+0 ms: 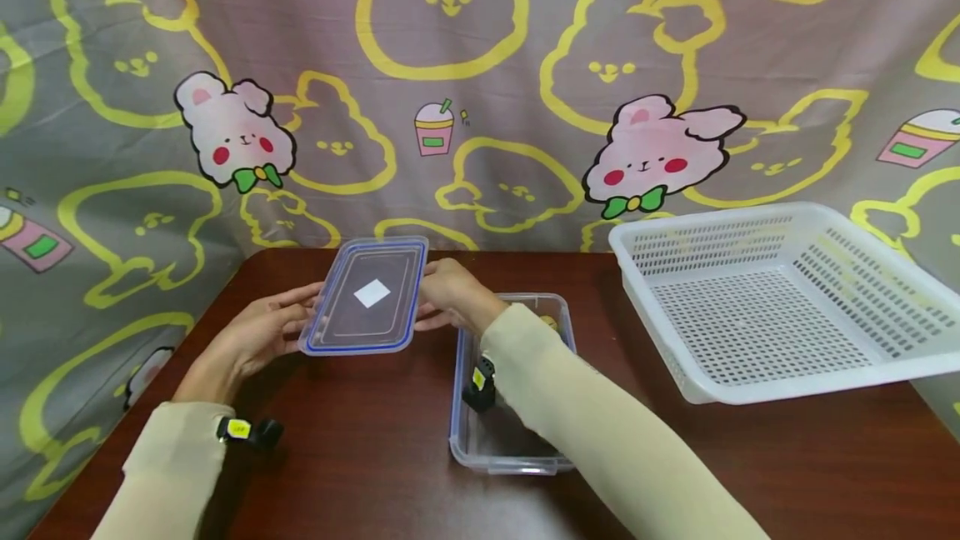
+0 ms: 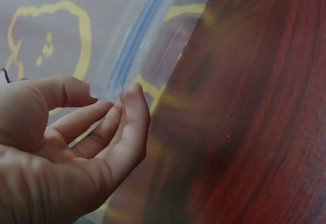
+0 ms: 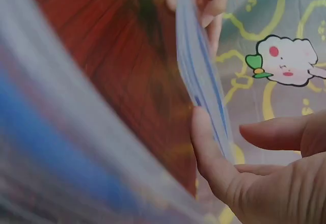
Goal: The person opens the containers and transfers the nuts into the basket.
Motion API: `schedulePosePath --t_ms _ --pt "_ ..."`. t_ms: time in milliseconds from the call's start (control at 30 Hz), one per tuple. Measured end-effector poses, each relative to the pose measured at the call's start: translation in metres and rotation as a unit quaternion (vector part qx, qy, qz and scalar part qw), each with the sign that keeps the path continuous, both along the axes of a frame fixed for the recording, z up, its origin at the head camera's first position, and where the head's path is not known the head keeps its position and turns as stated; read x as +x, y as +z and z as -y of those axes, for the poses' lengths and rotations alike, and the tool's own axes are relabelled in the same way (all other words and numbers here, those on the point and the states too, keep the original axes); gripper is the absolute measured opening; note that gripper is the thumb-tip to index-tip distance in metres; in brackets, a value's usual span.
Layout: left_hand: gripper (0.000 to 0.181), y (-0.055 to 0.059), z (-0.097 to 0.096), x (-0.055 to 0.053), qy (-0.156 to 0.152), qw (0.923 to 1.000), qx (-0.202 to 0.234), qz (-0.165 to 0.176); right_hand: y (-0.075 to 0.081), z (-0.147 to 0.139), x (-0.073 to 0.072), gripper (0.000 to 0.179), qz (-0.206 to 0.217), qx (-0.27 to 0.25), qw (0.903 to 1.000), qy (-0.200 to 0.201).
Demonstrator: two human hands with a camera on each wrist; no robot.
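A clear plastic lid (image 1: 348, 294) with a blue seal and a white square label is held tilted above the table. My left hand (image 1: 258, 327) pinches its left edge; in the left wrist view, the thumb and fingertips meet at a corner of the lid (image 2: 130, 46). On the opposite edge is my right hand (image 1: 453, 294), its fingers and thumb on either side of the lid (image 3: 201, 71) in the right wrist view. Below my right forearm stands a clear plastic box (image 1: 468, 440), partly hidden by the sleeve. Something yellowish (image 1: 550, 322) shows inside its far end.
A white perforated plastic basket (image 1: 675, 357) stands on the right. Everything sits on a dark reddish-brown wooden table (image 1: 337, 457). Behind the table hangs a patterned curtain (image 1: 510, 98) with cartoon figures.
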State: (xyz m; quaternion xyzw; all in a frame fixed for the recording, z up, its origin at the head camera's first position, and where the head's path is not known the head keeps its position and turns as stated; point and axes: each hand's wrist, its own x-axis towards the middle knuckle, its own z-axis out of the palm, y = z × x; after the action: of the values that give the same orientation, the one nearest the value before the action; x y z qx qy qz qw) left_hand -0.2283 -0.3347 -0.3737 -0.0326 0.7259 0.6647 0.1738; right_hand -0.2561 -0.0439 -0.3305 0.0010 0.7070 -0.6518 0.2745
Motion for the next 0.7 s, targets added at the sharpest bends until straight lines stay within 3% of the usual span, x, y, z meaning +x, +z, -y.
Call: schedulePosePath --t_ms 133,267,500,700 --pt "0.067 -0.008 0.006 -0.004 0.003 0.9994 0.026 0.025 -0.008 0.006 -0.004 0.049 0.06 -0.048 0.9967 -0.023" --pt "0.064 -0.014 0.008 -0.008 0.005 0.9991 0.005 0.041 -0.014 0.01 -0.006 0.056 0.107 -0.082 0.9894 -0.054" --pt "0.06 -0.017 0.005 -0.012 0.014 0.996 -0.061 0.065 -0.021 0.013 -0.005 0.063 0.118 -0.076 0.9878 -0.067" --pt "0.074 -0.013 0.004 -0.014 0.038 0.9923 -0.062 0.1 -0.025 0.016 -0.004 0.062 0.124 -0.074 0.987 -0.07"
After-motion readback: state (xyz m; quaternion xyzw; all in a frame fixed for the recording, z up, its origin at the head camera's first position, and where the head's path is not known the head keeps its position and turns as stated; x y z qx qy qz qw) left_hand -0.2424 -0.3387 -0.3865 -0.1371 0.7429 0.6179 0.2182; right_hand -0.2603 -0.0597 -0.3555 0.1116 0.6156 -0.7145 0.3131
